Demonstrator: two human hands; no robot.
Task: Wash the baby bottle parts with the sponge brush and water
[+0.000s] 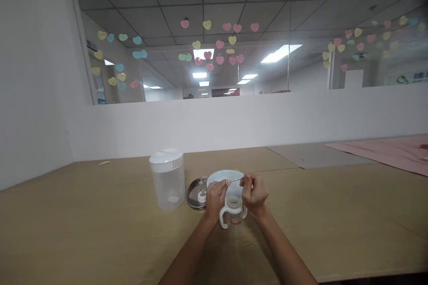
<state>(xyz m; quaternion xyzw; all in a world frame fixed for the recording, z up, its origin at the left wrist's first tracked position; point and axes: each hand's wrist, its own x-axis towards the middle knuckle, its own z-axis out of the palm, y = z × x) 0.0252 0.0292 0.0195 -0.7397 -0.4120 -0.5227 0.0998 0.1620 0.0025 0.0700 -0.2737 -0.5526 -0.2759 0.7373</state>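
Note:
My left hand (216, 196) pinches a small clear round piece (230, 182) over a pale blue plate (219, 175). My right hand (254, 192) is closed on a thin stick-like tool (237, 180), whose tip reaches the clear piece. Just below and between both hands, a clear bottle (234, 217) with white handles and red lettering stands upright on the table, its mouth uncovered. Beside my left hand, a round metal tray (193, 197) holds a white ring (201, 197) and a clear dome-shaped part (203, 183).
A tall translucent container (169, 187) with a white lid stands left of the metal tray. A small light-coloured piece (104, 163) lies far left on the brown table (100, 222). Pink cloth (394, 151) covers the far right. A white wall (234, 120) rises behind.

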